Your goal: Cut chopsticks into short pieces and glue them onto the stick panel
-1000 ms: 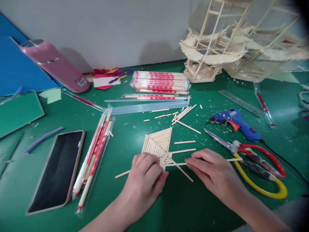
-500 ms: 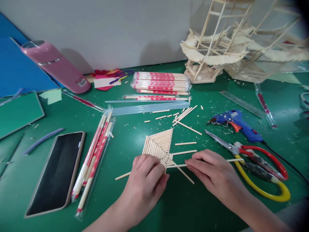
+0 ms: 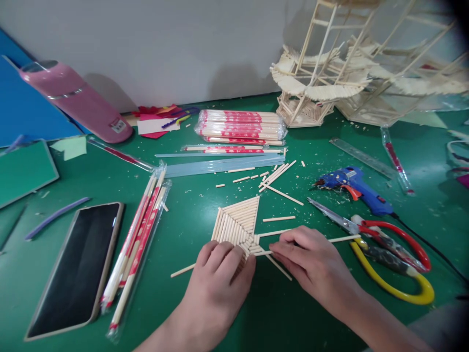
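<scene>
My left hand (image 3: 218, 278) is curled over the near side of a panel of glued wooden sticks (image 3: 236, 220), its thumb at the panel's right edge. Fanned triangles of short sticks meet at the panel's middle, and bare spokes reach out from there. Between the thumb and fingers of my right hand (image 3: 311, 259) is a thin wooden stick (image 3: 344, 238). Its left end lies at the panel's middle, and its right end sticks out past the hand toward the scissors. The near part of the panel is hidden under my left hand.
Scissors (image 3: 337, 218) and a blue glue gun (image 3: 353, 186) lie to the right. Loose sticks (image 3: 280, 173), glue strips (image 3: 223, 165) and packed chopsticks (image 3: 240, 126) lie behind. A phone (image 3: 76, 269) and wrapped chopsticks (image 3: 137, 249) are left. A stick model (image 3: 304, 110) stands at the back.
My right hand has slid the stick a little left, closer to the panel's middle. The left hand stays on the panel. The whole view has shifted slightly.
</scene>
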`<action>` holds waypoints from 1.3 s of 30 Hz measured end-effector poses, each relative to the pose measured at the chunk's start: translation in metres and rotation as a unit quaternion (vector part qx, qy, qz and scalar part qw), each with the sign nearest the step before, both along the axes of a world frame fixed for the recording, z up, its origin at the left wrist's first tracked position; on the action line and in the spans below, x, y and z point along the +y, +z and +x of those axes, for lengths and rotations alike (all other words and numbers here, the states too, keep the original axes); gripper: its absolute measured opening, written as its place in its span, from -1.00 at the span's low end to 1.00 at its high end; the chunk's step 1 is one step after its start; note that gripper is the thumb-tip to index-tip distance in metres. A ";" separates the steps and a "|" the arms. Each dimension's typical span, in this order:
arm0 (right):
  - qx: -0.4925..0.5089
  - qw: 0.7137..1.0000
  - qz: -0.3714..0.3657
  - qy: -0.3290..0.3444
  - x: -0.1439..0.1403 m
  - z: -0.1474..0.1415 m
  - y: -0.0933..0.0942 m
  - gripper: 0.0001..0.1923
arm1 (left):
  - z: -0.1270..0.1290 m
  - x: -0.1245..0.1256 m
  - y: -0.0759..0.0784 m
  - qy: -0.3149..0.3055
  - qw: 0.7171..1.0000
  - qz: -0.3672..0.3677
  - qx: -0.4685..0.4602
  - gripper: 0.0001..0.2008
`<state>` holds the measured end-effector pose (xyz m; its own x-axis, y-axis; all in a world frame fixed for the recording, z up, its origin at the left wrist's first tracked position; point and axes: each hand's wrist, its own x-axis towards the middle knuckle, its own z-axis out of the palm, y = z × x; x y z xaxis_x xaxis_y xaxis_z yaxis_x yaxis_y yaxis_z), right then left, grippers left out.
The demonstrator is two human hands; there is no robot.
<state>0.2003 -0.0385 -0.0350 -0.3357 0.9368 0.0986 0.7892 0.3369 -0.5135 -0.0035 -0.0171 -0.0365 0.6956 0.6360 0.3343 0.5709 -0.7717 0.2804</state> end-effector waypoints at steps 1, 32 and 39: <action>0.001 1.000 -0.002 0.000 0.000 -0.002 0.000 -0.82 | 0.000 0.000 0.000 -0.002 1.000 -0.002 0.005 -0.83; 0.016 0.999 -0.034 -0.024 0.002 -0.010 0.002 -0.83 | 0.000 0.001 -0.004 0.004 1.000 -0.003 -0.003 -0.84; 0.017 0.999 -0.037 -0.022 0.003 -0.012 0.003 -0.83 | 0.002 0.001 -0.003 0.010 1.000 0.003 -0.005 -0.82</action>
